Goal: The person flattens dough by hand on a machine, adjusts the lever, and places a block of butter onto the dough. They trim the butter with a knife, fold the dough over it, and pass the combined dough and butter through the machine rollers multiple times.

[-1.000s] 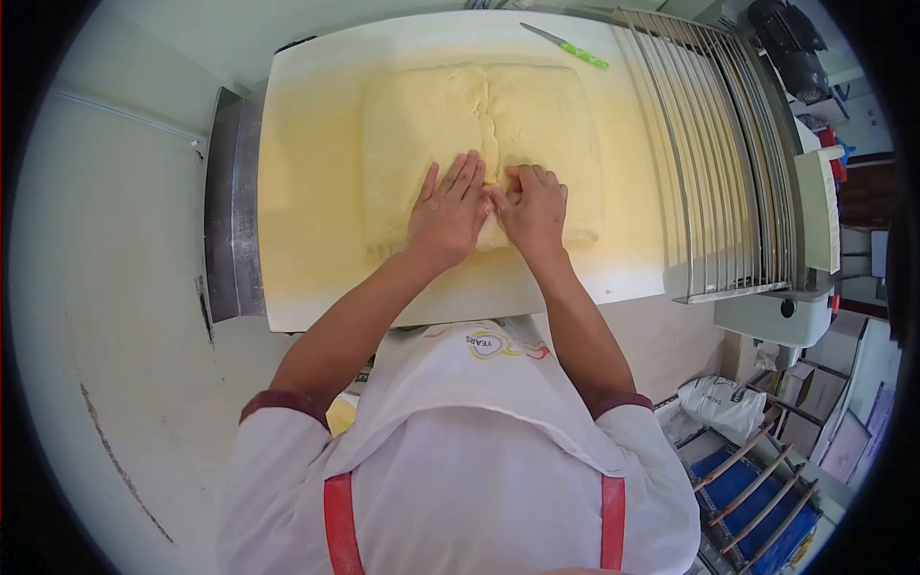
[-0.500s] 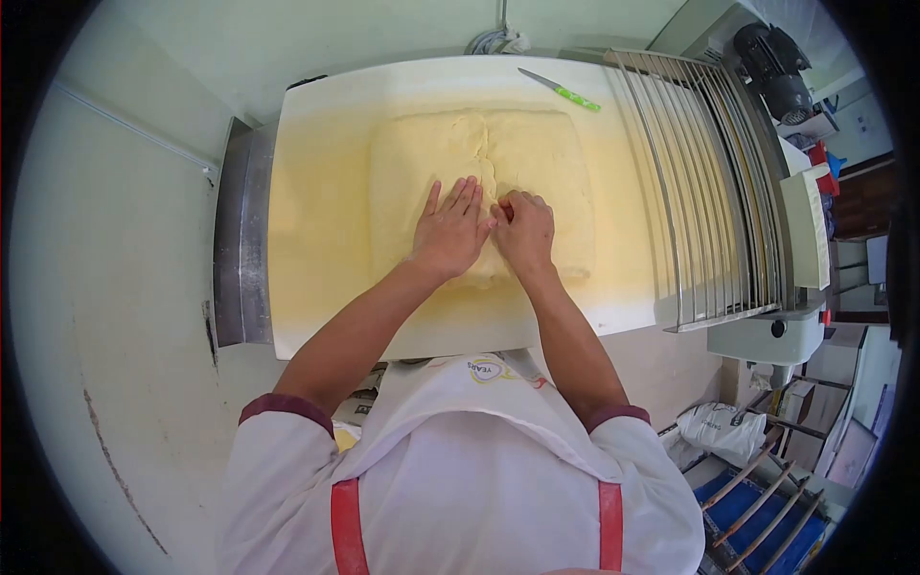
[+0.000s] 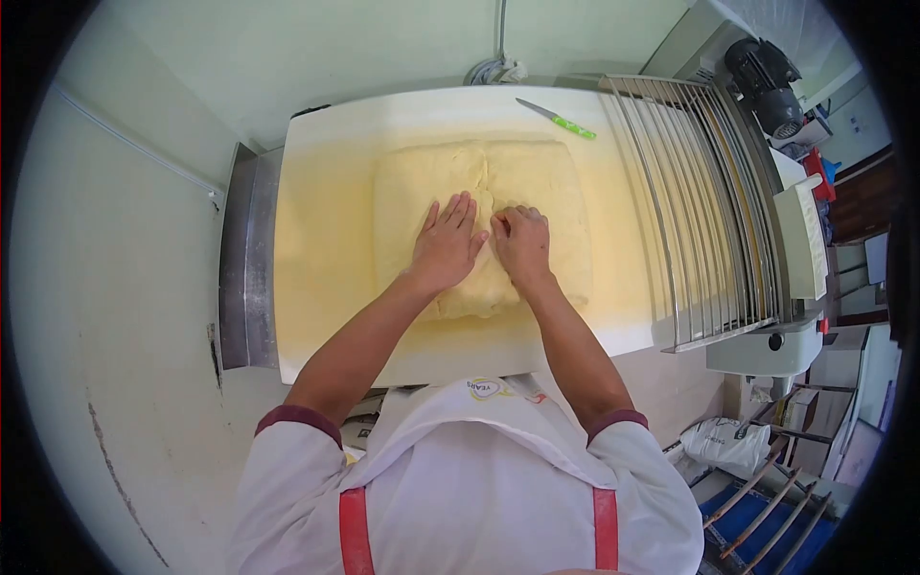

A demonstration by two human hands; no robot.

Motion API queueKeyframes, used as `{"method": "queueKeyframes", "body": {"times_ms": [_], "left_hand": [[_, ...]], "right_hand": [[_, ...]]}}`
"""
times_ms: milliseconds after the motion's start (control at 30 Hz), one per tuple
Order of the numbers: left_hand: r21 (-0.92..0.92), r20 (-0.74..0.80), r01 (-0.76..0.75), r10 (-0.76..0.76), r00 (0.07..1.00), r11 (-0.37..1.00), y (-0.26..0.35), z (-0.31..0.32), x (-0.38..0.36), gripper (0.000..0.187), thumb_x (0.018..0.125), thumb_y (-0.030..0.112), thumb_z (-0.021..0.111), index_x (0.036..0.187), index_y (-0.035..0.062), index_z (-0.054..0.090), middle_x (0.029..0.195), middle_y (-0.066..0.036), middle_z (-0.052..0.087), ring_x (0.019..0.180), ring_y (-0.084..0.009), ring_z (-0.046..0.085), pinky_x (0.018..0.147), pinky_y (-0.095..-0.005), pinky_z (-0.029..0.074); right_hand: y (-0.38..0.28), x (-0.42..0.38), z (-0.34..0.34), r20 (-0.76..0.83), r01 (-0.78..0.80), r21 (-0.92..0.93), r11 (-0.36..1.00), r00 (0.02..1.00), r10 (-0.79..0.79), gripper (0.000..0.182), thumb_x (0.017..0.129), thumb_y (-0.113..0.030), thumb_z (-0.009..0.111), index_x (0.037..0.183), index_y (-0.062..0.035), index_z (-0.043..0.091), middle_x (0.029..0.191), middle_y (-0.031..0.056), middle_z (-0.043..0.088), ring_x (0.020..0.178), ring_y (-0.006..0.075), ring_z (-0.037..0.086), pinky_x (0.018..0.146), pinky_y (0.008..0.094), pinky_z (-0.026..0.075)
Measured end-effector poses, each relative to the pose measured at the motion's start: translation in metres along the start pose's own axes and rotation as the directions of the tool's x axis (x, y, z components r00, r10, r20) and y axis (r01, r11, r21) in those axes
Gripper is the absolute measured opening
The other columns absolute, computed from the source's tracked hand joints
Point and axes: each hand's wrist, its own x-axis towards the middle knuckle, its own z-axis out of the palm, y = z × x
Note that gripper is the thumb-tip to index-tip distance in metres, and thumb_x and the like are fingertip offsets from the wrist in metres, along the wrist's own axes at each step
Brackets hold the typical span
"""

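A thick, pale yellow slab of dough (image 3: 551,182), roughly square, lies on the table. A raised, uneven seam runs down its middle from the far edge. My left hand (image 3: 447,244) rests flat on the dough just left of that seam, fingers stretched out and pointing away from me. On the seam's right side, my right hand (image 3: 522,244) has its fingers curled in a pinch at the dough's edge. The pinched bit is mostly hidden by the fingers. A narrow gap separates my left thumb from my right fingers.
A knife (image 3: 558,119) with a green handle lies at the table's far side. To the right stands a metal wire rack (image 3: 671,220), near a black motor (image 3: 765,88). A metal ledge (image 3: 247,259) borders the white, yellow-dusted table (image 3: 321,230) on the left.
The whole view has shifted, so the table and dough sit lower in it. My right fingers and left thumb are slightly farther apart. Both hands stay at the seam.
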Motion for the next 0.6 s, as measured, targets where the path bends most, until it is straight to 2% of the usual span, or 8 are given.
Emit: {"method": "queueKeyframes", "body": {"times_ms": [67,100,167,200,267,400,500,600], "left_hand": [[-0.183,0.081,0.027,-0.013,0.997,0.983,-0.006,-0.013,-0.001,0.052,0.100,0.031,0.039,0.140,-0.0020,0.039,0.149,-0.018,0.036,0.141,-0.0275,0.030,0.117,-0.0455,0.016],[-0.221,0.028,0.037,-0.032,0.999,0.975,-0.010,-0.016,0.002,0.051,0.100,0.030,0.041,0.140,-0.0016,0.039,0.149,-0.018,0.036,0.141,-0.0279,0.030,0.117,-0.0457,0.017],[-0.303,-0.050,0.060,-0.079,0.996,0.951,-0.020,-0.017,-0.001,0.050,0.099,0.028,0.043,0.140,-0.0008,0.040,0.148,-0.018,0.036,0.140,-0.0287,0.030,0.116,-0.0459,0.018],[-0.275,-0.107,0.086,-0.120,0.987,0.958,-0.028,-0.015,-0.002,0.049,0.099,0.027,0.044,0.139,-0.0007,0.040,0.148,-0.018,0.037,0.140,-0.0292,0.031,0.116,-0.0459,0.018],[-0.221,-0.221,0.141,-0.191,0.956,0.965,-0.053,-0.012,-0.002,0.048,0.099,0.026,0.045,0.139,-0.0004,0.041,0.148,-0.018,0.037,0.140,-0.0302,0.031,0.116,-0.0460,0.019],[-0.238,-0.303,0.331,-0.394,0.868,0.913,-0.133,-0.019,-0.020,0.048,0.099,0.026,0.045,0.140,0.0006,0.041,0.148,-0.017,0.038,0.141,-0.0305,0.029,0.116,-0.0452,0.018],[-0.189,-0.271,0.522,-0.556,0.786,0.831,-0.178,-0.019,-0.044,0.053,0.099,0.030,0.043,0.144,0.0016,0.035,0.150,-0.016,0.034,0.142,-0.0285,0.026,0.117,-0.0447,0.015],[0.148,-0.233,0.573,-0.535,0.812,0.806,-0.172,-0.005,-0.068,0.059,0.099,0.035,0.041,0.148,0.0033,0.028,0.154,-0.014,0.027,0.144,-0.0266,0.021,0.117,-0.0448,0.014]], "right_hand": [[-0.007,0.000,-0.008,-0.072,-0.084,0.109,0.990,0.993,0.092,0.017,0.079,-0.021,0.070,0.085,-0.0057,0.066,0.082,0.0105,0.063,0.083,0.0301,0.057,0.076,0.0415,0.042],[-0.012,0.005,-0.011,-0.104,-0.119,0.165,0.979,0.985,0.138,0.015,0.080,-0.020,0.069,0.082,-0.0056,0.066,0.080,0.0107,0.063,0.083,0.0304,0.057,0.076,0.0416,0.042],[-0.017,0.016,-0.003,-0.120,-0.094,0.051,0.994,0.988,0.099,0.017,0.079,-0.019,0.071,0.084,-0.0039,0.067,0.077,0.0106,0.063,0.080,0.0300,0.058,0.075,0.0409,0.044],[-0.018,0.019,0.002,-0.121,-0.086,-0.006,0.996,0.989,0.085,0.017,0.078,-0.019,0.072,0.085,-0.0030,0.068,0.076,0.0105,0.064,0.079,0.0297,0.058,0.075,0.0406,0.045],[-0.013,0.024,0.008,-0.068,-0.089,0.012,0.996,0.994,0.090,0.022,0.077,-0.021,0.073,0.086,-0.0025,0.068,0.075,0.0099,0.063,0.079,0.0295,0.058,0.074,0.0400,0.045],[-0.010,0.027,0.001,-0.008,-0.125,0.111,0.986,0.992,0.127,0.021,0.077,-0.022,0.074,0.085,-0.0028,0.068,0.073,0.0103,0.063,0.077,0.0296,0.058,0.072,0.0395,0.046],[-0.020,0.039,-0.003,-0.047,-0.206,0.096,0.974,0.976,0.211,0.015,0.079,-0.019,0.070,0.079,-0.0047,0.068,0.077,0.0104,0.064,0.081,0.0300,0.057,0.077,0.0407,0.043],[-0.025,0.056,0.006,0.055,-0.213,-0.018,0.977,0.975,0.213,0.013,0.079,-0.018,0.070,0.081,-0.0052,0.069,0.078,0.0104,0.064,0.081,0.0299,0.057,0.077,0.0410,0.042]]}}
